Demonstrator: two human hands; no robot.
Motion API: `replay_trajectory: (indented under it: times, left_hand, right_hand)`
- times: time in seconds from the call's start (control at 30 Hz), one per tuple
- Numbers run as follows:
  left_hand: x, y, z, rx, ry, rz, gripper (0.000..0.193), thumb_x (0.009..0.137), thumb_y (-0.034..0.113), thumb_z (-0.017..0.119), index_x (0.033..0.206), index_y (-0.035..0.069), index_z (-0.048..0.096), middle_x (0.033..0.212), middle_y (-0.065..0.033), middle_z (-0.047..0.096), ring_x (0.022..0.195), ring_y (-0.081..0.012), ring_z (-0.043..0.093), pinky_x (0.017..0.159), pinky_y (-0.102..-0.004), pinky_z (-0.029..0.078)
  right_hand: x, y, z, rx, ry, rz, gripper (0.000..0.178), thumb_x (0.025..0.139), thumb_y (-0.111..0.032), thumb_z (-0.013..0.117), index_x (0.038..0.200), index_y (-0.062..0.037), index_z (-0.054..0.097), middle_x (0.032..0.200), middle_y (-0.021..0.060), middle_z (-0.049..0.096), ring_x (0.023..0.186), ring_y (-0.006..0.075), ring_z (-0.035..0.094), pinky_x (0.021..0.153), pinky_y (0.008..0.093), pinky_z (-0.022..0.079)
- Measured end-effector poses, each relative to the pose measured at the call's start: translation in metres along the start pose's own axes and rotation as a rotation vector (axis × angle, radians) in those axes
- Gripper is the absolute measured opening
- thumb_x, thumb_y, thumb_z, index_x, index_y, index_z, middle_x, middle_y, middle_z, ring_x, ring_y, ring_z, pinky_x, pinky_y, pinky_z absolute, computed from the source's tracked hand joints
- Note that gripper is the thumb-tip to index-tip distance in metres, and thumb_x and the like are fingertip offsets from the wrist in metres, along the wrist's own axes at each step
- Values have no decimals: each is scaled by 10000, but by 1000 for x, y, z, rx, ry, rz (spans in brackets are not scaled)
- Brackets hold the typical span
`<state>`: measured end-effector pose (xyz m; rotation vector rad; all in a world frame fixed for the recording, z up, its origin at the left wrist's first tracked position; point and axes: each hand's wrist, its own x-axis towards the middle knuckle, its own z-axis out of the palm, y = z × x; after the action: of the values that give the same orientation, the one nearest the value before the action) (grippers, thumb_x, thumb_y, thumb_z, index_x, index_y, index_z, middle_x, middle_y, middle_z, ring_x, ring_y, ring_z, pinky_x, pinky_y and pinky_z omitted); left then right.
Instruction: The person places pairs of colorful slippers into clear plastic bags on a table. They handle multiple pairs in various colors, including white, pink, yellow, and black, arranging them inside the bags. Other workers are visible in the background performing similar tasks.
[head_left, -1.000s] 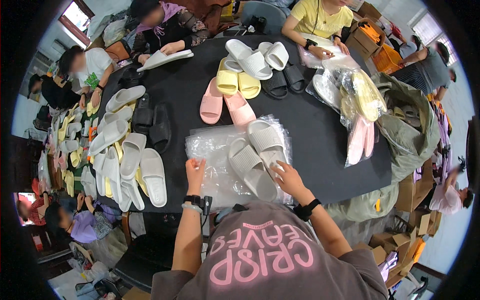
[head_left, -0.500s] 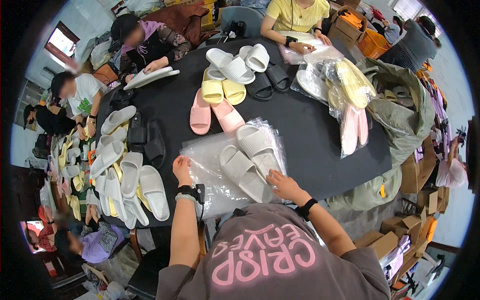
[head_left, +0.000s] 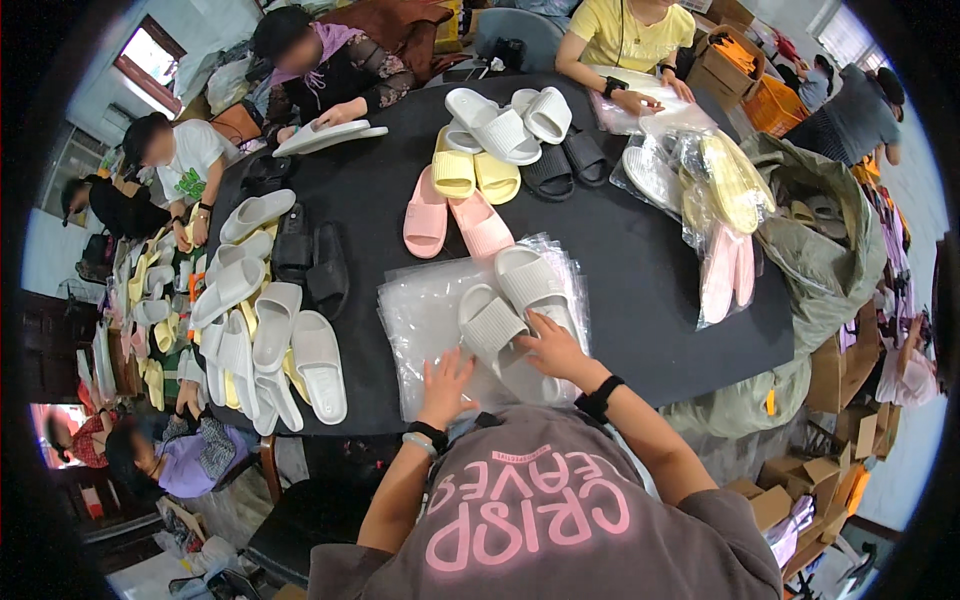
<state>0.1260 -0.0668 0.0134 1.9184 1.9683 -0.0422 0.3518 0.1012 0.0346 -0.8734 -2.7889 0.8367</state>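
Note:
A pair of light grey slide sandals point(head_left: 530, 277) lies on a stack of clear plastic bags point(head_left: 412, 315) at the table's near edge. My left hand point(head_left: 446, 393) rests on the bags beside the slides' near end, its fingers spread and nothing in them. Over the pair lies my right hand point(head_left: 558, 352), fingers stretched out and apart, the tips by the straps. It partly covers the footbeds. Just beyond the bags sit pink slides point(head_left: 425, 222), with yellow slides point(head_left: 497, 178), black slides point(head_left: 549, 175) and white slides point(head_left: 512, 137) behind them.
Many grey slides point(head_left: 318, 375) are heaped along the left of the dark table point(head_left: 640, 290). Bagged slides point(head_left: 728, 265) lie at the right, beside a large green sack point(head_left: 790, 285). Co-workers sit at the far side; one in a yellow shirt point(head_left: 630, 40) rests hands on plastic bags.
My left hand has moved from the bags' left edge in toward the slides' near end, its fingers spreading. My right hand has slid further onto the pair, toward the straps.

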Motion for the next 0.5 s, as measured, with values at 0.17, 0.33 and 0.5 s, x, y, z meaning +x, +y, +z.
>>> replay_trajectory:
  times: [0.17, 0.33, 0.5]
  left_hand:
    - [0, -3, 18, -80, 26, -13, 1022, 571, 466, 801, 1435, 194, 328, 1529, -101, 199, 1409, -292, 185, 1077, -629, 130]
    - [3, -7, 25, -69, -7, -23, 1052, 561, 457, 809, 1446, 185, 307, 1532, -94, 200, 1407, -298, 195, 1071, -633, 141]
    - [2, -11, 25, -132, 49, 7, 1064, 560, 459, 810, 1443, 138, 310, 1527, -110, 216, 1394, -301, 239, 1074, -625, 146]
  right_hand:
    - [18, -6, 5, -174, -33, 60, 319, 750, -248, 676, 995, -45, 653, 1389, 202, 392, 1298, 345, 370, 1006, 449, 353]
    - [10, -37, -14, -157, 25, 50, 341, 751, -261, 676, 952, 13, 645, 1354, 233, 421, 1285, 357, 383, 1003, 433, 365]
    - [19, -56, -21, -113, 89, 50, 377, 759, -222, 668, 1000, 60, 600, 1325, 274, 413, 1248, 391, 398, 980, 437, 398]
